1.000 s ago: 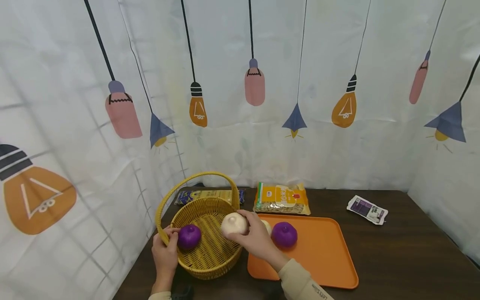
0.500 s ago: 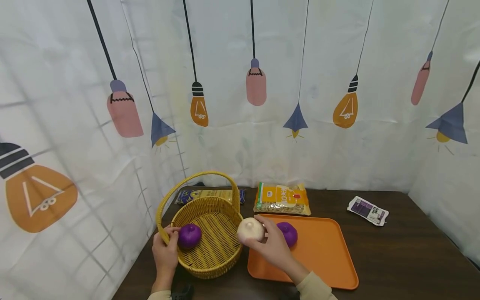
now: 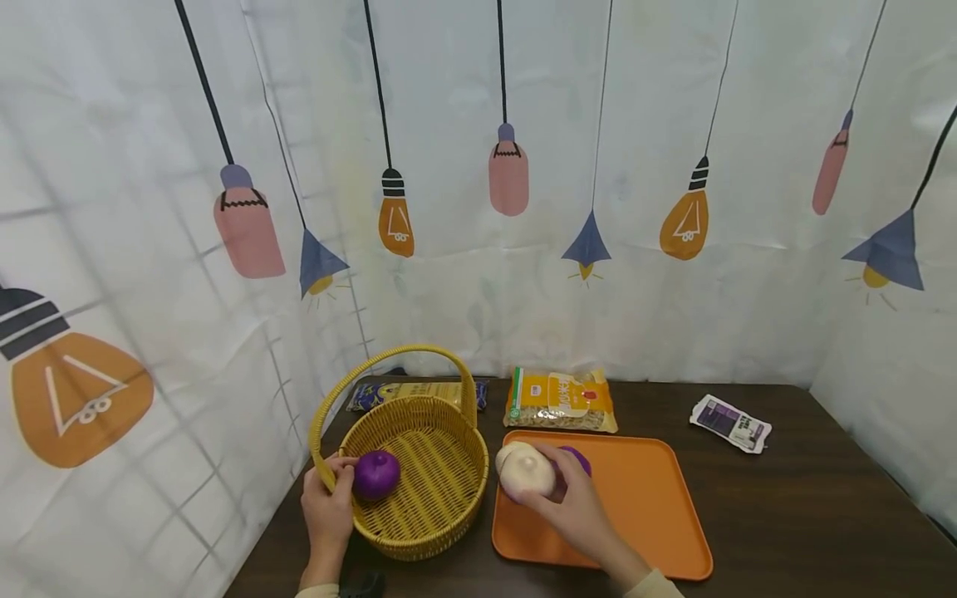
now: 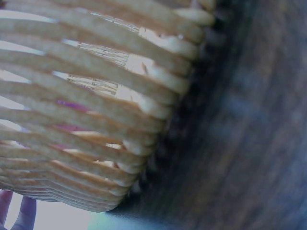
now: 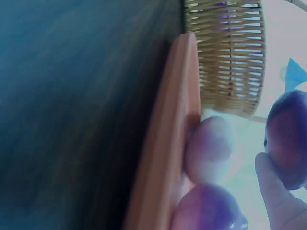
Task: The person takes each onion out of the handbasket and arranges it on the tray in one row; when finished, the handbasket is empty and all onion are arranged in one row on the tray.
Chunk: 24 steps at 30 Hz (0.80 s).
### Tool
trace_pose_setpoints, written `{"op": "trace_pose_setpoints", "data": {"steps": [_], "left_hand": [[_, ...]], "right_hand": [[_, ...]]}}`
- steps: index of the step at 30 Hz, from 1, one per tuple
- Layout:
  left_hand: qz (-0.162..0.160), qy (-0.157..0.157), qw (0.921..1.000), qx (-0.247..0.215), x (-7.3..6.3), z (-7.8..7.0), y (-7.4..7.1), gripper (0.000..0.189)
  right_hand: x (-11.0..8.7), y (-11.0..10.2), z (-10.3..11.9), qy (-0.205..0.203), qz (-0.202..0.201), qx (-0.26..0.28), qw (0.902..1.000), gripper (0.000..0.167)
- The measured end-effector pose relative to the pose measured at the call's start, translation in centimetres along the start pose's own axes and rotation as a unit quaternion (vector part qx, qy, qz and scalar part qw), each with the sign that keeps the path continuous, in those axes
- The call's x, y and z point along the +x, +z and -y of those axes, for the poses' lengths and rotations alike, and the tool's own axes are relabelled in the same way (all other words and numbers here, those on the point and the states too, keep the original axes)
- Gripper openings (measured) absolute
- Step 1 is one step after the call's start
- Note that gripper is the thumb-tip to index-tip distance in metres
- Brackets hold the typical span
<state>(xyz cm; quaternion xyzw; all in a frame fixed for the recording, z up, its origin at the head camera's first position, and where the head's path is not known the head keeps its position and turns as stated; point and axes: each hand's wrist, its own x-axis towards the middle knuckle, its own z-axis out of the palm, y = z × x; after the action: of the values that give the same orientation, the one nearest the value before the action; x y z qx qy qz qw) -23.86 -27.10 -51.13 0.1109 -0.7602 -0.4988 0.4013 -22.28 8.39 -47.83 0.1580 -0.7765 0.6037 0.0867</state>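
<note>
My left hand (image 3: 327, 508) pinches the yellow wicker basket (image 3: 467, 511) at its left side, where the handle meets the rim. A purple onion (image 3: 376, 475) lies inside, against the left wall. Above the left part of the orange tray (image 3: 635, 507), my right hand (image 3: 579, 511) holds a white onion (image 3: 527, 475) between thumb and fingers. Behind the held onion, a second pale onion (image 5: 211, 148) and another purple onion (image 5: 206, 211) rest on the tray; in the head view both are largely covered. The left wrist view is filled mostly by the basket's woven side (image 4: 86, 96).
A yellow food bag (image 3: 561, 400) lies behind the tray, and a blue-and-yellow packet (image 3: 419, 392) behind the basket. To the right, a small purple-and-white pouch (image 3: 730, 423) lies on the dark table (image 3: 792, 515). A patterned curtain (image 3: 449, 316) hangs at the back.
My right hand has carried the white onion rightward, from over the basket's right rim to over the tray's left part. The left hand has stayed on the basket.
</note>
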Motion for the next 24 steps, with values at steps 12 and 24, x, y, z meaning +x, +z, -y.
{"op": "trace_pose_setpoints", "data": {"steps": [12,24], "left_hand": [[0.001,0.001,1.0000,-0.003,0.0,0.1,0.0,0.018],[-0.003,0.008,1.0000,-0.002,-0.1,0.3,0.1,0.015]], "right_hand": [[-1.6,-2.1,-1.0,-0.017,-0.064,0.008,0.9978,0.065],[-2.5,-4.6,-2.3,0.027,-0.106,-0.015,0.9938,0.066]]}}
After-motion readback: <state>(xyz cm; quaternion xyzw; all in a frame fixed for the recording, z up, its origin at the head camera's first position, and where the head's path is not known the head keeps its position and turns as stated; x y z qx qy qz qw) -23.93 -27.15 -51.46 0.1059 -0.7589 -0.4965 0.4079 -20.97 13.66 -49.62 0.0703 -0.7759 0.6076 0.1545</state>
